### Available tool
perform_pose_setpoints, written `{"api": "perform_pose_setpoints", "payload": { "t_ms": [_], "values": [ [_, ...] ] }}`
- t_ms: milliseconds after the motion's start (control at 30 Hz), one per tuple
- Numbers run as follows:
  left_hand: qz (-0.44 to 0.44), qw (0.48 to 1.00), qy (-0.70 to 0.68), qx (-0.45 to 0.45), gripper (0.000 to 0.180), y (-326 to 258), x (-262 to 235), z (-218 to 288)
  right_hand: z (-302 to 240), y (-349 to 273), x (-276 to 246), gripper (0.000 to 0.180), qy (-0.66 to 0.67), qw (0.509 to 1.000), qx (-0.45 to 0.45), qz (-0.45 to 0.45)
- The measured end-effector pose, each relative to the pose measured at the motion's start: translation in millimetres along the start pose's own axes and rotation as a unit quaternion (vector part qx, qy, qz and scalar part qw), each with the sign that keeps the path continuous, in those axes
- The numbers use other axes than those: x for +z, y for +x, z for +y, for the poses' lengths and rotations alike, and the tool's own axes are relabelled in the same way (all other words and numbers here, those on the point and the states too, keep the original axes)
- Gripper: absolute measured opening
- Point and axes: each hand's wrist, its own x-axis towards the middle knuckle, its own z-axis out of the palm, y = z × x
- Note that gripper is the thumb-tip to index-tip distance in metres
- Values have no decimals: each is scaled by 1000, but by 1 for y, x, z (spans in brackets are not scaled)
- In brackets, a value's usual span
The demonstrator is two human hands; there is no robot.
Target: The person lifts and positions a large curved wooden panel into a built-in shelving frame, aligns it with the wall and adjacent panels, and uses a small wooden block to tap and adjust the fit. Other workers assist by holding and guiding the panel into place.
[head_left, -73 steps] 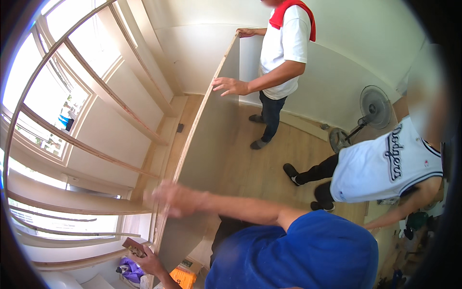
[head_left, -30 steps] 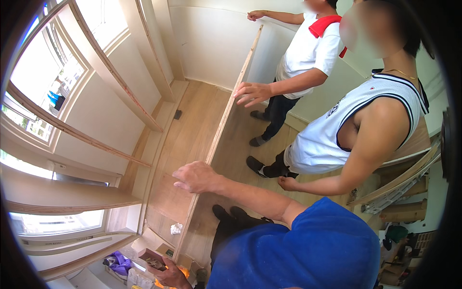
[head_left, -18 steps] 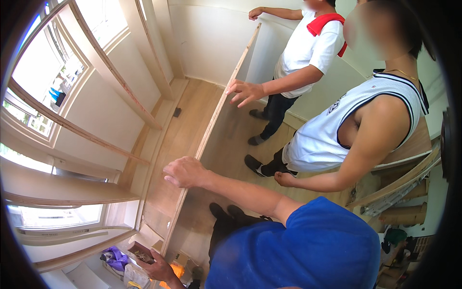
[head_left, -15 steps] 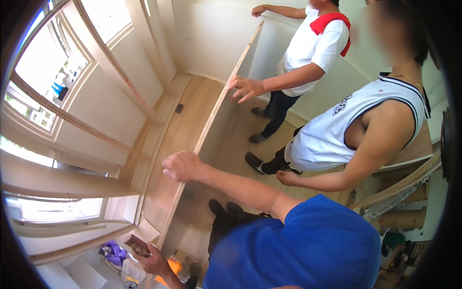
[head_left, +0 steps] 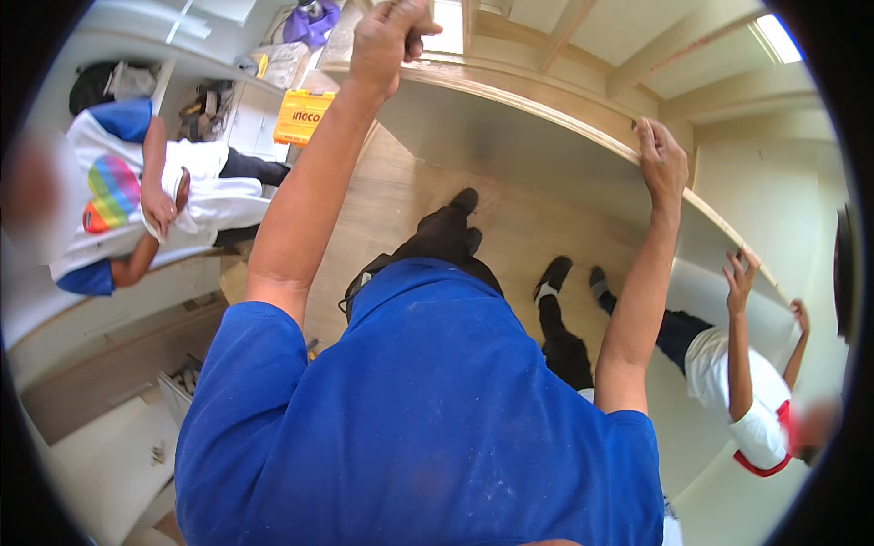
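Panel (head_left: 510, 136), one: large, flat, grey-faced, with a pale wooden edge uppermost. Stands on edge in front of the person, running from upper centre-left down toward the right; its rim appears bowed.

Left hand (head_left: 391, 41), the person's own: raised over the left end of the panel, fingers curled inward. Whether it grips the edge or holds something small cannot be told.

Right hand (head_left: 662, 159), the person's own: closed on the wooden edge of the panel, well to the right of the left hand.

Shirt (head_left: 455, 409), blue, short-sleeved, worn by the person; pale specks on the cloth.

Co-worker at right (head_left: 728, 364): white top, red cloth at the neck, dark trousers. Both hands raised to the far right stretch of the panel's edge.

Co-worker at left (head_left: 127, 196): white top with blue sleeves and a rainbow-coloured print; hands together in front of the body.

Trouser leg (head_left: 566, 350), black, with dark shoe: another person's, mostly hidden behind the blue shirt.

Case (head_left: 302, 116), orange-yellow, near the left forearm.

Cloth (head_left: 311, 25), purple, bunched, beyond the case.

Beams (head_left: 683, 50), pale wood, beyond the panel at upper right.

Floor (head_left: 382, 200), light wood boards.
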Motion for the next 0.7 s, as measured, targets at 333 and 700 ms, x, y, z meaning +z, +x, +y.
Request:
{"api": "perform_pose_setpoints", "payload": {
  "t_ms": [333, 700],
  "values": [
    [264, 960, -89, -21, 29, -147, -157, -3, -120, -23, 21, 46, -22, 949, -177, -259],
    [309, 857, 13, -412, 34, -380, -247, -162, -353, -9, 153, 57, -120, 842, -460, -255]
  ]
}}
